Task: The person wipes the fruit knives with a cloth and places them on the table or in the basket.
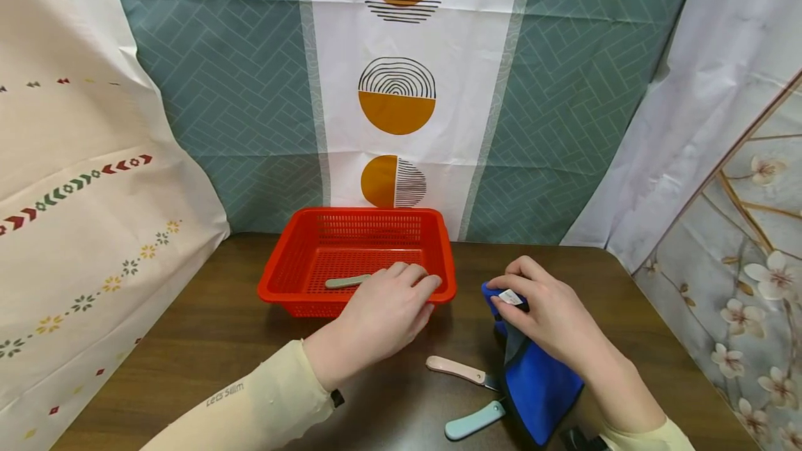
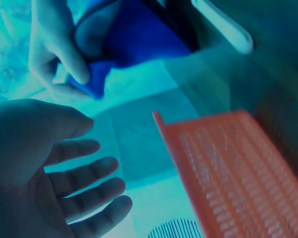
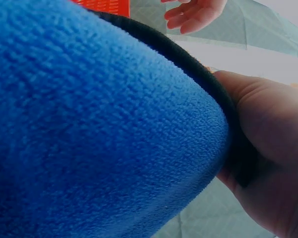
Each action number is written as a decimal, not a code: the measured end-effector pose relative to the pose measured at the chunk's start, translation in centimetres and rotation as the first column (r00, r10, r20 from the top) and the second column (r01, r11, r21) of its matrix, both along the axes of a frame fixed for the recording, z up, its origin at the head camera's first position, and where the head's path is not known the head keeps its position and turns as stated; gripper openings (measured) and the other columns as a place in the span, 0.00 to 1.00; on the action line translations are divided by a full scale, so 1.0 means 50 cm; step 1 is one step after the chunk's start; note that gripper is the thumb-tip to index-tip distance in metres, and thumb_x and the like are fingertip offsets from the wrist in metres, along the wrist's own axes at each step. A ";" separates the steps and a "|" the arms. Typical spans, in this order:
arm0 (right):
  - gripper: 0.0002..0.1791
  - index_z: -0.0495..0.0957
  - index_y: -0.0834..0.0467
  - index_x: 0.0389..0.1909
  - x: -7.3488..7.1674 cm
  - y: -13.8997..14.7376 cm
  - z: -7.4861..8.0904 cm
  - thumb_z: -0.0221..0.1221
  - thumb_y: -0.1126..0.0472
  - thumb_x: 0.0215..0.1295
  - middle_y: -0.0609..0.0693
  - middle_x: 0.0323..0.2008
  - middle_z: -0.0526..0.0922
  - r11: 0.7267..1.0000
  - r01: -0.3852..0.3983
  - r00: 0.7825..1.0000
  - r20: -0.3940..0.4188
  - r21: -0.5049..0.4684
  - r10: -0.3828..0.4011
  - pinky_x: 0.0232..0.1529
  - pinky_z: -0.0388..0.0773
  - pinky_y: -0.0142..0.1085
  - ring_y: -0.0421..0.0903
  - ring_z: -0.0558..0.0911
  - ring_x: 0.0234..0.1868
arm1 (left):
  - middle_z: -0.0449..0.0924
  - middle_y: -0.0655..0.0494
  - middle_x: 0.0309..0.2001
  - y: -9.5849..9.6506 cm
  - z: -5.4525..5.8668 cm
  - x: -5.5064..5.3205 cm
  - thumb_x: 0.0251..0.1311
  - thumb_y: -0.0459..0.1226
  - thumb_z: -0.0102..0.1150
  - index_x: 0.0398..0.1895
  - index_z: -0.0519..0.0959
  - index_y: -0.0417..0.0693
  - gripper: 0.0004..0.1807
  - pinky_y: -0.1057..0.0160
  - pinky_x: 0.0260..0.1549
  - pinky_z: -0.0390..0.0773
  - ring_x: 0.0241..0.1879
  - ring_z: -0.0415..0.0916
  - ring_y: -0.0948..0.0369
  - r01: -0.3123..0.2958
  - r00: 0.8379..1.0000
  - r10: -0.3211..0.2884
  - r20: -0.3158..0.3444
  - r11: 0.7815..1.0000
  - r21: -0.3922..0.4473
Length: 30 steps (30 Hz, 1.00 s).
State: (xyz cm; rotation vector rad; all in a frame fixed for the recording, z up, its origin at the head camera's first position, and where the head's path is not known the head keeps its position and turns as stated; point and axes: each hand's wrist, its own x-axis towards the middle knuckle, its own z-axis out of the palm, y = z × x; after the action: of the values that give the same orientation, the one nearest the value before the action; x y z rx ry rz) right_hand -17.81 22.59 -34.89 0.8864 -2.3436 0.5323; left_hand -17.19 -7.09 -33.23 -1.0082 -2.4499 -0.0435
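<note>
My right hand (image 1: 554, 315) pinches the corner of a blue cloth (image 1: 541, 385) with grey underside, dark edging and a white tag; the rest hangs down at the right of the table. In the right wrist view the fluffy cloth (image 3: 109, 124) covers most of the frame. My left hand (image 1: 385, 308) hovers over the front right rim of a red basket (image 1: 291, 296), and its fingers are spread with nothing held in the left wrist view. A green-handled knife (image 1: 341, 282) lies in the basket, its far end behind the left hand.
Below the basket, a pink-handled knife (image 1: 454, 367) and a teal-handled knife (image 1: 473, 421) lie on the brown wooden table (image 1: 207, 339), their blade ends partly covered by the cloth. Patterned curtains (image 1: 238, 89) hang behind the table and at both sides.
</note>
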 end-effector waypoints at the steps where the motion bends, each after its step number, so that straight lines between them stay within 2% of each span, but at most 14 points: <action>1: 0.16 0.92 0.51 0.48 0.002 0.001 -0.002 0.80 0.67 0.59 0.41 0.45 0.77 1.000 -0.010 1.000 0.000 0.003 0.010 0.33 0.81 0.32 0.35 0.77 0.34 | 0.87 0.52 0.54 0.004 -0.004 0.006 0.69 0.45 0.75 0.63 0.85 0.50 0.22 0.55 0.54 0.87 0.52 0.85 0.53 0.006 1.000 -0.006 -0.002 1.000 0.007; 5: 0.16 0.92 0.51 0.47 0.009 0.003 -0.005 0.81 0.66 0.58 0.40 0.45 0.78 0.999 -0.038 0.999 -0.009 0.007 0.039 0.37 0.80 0.27 0.35 0.79 0.36 | 0.87 0.53 0.55 0.018 -0.022 0.025 0.71 0.46 0.73 0.64 0.85 0.52 0.22 0.57 0.57 0.85 0.52 0.85 0.54 0.024 1.000 -0.024 0.005 0.999 0.029; 10: 0.16 0.92 0.51 0.46 0.014 0.003 -0.004 0.81 0.66 0.59 0.39 0.45 0.77 0.999 -0.054 0.998 -0.016 0.000 0.054 0.38 0.75 0.22 0.34 0.79 0.36 | 0.86 0.55 0.55 0.027 -0.052 0.041 0.73 0.45 0.71 0.63 0.85 0.52 0.19 0.59 0.53 0.85 0.50 0.84 0.56 0.045 0.998 -0.047 0.033 0.996 0.072; 15: 0.16 0.92 0.50 0.47 0.019 0.003 -0.004 0.80 0.66 0.59 0.38 0.45 0.77 0.999 -0.053 0.999 0.012 0.006 0.053 0.37 0.80 0.28 0.34 0.79 0.37 | 0.85 0.56 0.53 0.038 -0.093 0.049 0.72 0.44 0.72 0.62 0.86 0.51 0.19 0.60 0.51 0.85 0.49 0.83 0.57 0.075 0.995 -0.080 0.060 0.994 0.077; 17: 0.16 0.92 0.48 0.47 0.020 0.004 -0.006 0.80 0.66 0.61 0.37 0.45 0.77 0.998 -0.057 0.998 0.038 0.015 0.056 0.35 0.81 0.30 0.33 0.79 0.36 | 0.85 0.57 0.52 0.044 -0.109 0.051 0.71 0.45 0.73 0.61 0.86 0.51 0.19 0.61 0.48 0.85 0.48 0.83 0.58 0.077 0.994 -0.081 0.074 0.995 0.060; 21: 0.14 0.91 0.46 0.46 0.020 0.005 -0.009 0.79 0.65 0.64 0.35 0.44 0.76 0.997 -0.076 0.992 0.100 0.031 0.073 0.34 0.80 0.29 0.31 0.77 0.34 | 0.85 0.57 0.52 0.054 -0.137 0.049 0.70 0.46 0.75 0.61 0.87 0.52 0.21 0.63 0.44 0.84 0.47 0.82 0.59 0.069 0.991 -0.072 0.114 0.997 0.028; 26: 0.13 0.91 0.45 0.46 0.019 0.007 -0.010 0.78 0.64 0.65 0.34 0.44 0.76 0.996 -0.079 0.986 0.148 0.045 0.072 0.35 0.80 0.30 0.29 0.77 0.35 | 0.85 0.59 0.50 0.063 -0.161 0.040 0.69 0.47 0.76 0.59 0.87 0.54 0.19 0.65 0.40 0.82 0.45 0.81 0.60 0.061 0.988 -0.059 0.143 0.998 -0.006; 30: 0.12 0.91 0.45 0.47 0.017 0.009 -0.010 0.77 0.64 0.66 0.33 0.44 0.76 0.996 -0.065 0.984 0.172 0.053 0.055 0.36 0.80 0.31 0.30 0.77 0.35 | 0.84 0.60 0.47 0.069 -0.178 0.033 0.68 0.47 0.77 0.53 0.87 0.56 0.15 0.67 0.35 0.79 0.42 0.79 0.61 0.060 0.986 -0.054 0.157 0.998 -0.034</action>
State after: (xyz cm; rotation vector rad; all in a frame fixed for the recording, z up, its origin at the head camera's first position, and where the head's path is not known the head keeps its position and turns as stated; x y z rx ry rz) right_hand -16.94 23.03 -35.37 0.9761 -2.5037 0.5876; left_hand -15.56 -3.65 -42.15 -1.1310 -2.5706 -0.0979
